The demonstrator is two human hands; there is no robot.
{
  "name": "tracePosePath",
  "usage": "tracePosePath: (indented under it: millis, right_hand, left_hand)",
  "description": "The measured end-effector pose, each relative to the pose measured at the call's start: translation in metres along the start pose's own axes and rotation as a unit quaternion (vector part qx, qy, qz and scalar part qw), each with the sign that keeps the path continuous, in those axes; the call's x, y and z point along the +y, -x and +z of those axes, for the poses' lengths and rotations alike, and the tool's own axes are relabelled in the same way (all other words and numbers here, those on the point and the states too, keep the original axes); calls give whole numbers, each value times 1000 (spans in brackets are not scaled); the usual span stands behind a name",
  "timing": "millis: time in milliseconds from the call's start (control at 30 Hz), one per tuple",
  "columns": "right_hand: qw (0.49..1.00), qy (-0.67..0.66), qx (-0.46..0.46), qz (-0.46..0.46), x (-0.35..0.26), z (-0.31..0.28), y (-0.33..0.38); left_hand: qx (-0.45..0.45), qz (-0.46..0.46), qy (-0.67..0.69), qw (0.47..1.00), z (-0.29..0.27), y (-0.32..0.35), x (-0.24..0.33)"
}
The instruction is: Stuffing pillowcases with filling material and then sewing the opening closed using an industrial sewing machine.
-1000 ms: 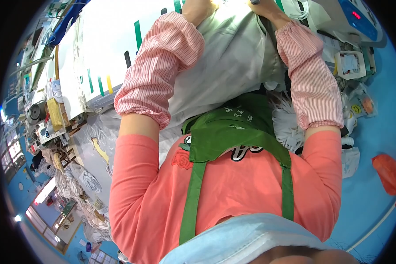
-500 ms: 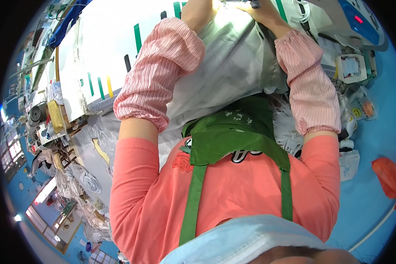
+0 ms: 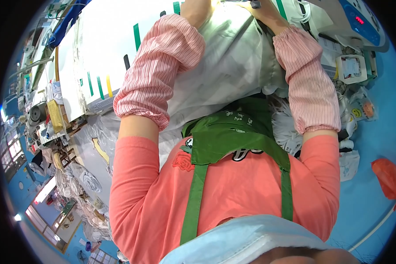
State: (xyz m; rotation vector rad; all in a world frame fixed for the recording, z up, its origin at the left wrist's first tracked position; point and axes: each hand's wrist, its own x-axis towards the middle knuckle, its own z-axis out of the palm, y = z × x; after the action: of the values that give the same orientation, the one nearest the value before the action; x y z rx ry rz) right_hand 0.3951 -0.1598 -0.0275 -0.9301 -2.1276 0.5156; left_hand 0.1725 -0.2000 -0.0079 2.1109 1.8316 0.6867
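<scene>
My left hand [image 3: 197, 12] is at the top edge of the view, beside a brightly lit patch of pale grey-white cloth [image 3: 220, 66]. Its fingers are cut off by the edge and lost in glare. Across from it, my right hand [image 3: 268, 14] lies at the other side of the lit cloth, close to a small dark metal machine part [image 3: 255, 4]. The right fingers are mostly out of view too. From both hands the cloth hangs down over the table's near edge toward my lap.
A white worktable [image 3: 105, 48] with green, black and yellow tape strips stretches left. At upper right stands a white and blue machine housing [image 3: 356, 22] with a red display. Below it are a small white tray [image 3: 351, 68], white strips [image 3: 286, 125] and a red bag [image 3: 388, 178].
Both hands stay almost where they were at the top edge. My right forearm has shifted slightly upward and left, and the green apron's folds sit a little differently.
</scene>
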Motion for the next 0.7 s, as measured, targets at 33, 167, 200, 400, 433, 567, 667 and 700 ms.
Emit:
tracePosePath:
  millis: [33, 167, 200, 400, 433, 567, 667, 700]
  right_hand:
    - [999, -13, 15, -26, 4, -1, 2]
    - [999, 48, 1, 25, 19, -1, 8]
    - [997, 57, -7, 45, 20, 0, 9]
    - [994, 62, -31, 82, 21, 5, 7]
    - [994, 58, -33, 87, 22, 4, 10]
    - [991, 109, -38, 62, 38, 3, 11]
    - [981, -190, 19, -43, 42, 2, 9]
    - [999, -36, -24, 25, 42, 3, 7]
  left_hand:
    - [-1, 2, 0, 1000, 0, -1, 2]
    - [-10, 11, -17, 1000, 1, -4, 3]
    - [-6, 20, -15, 1000, 1, -4, 0]
    - [58, 56, -57, 995, 1, 3, -10]
    - [55, 57, -55, 995, -1, 5, -5]
    - [34, 61, 22, 997, -6, 1, 2]
    - [20, 32, -49, 998, 5, -8, -9]
    - [22, 30, -62, 997, 8, -10, -10]
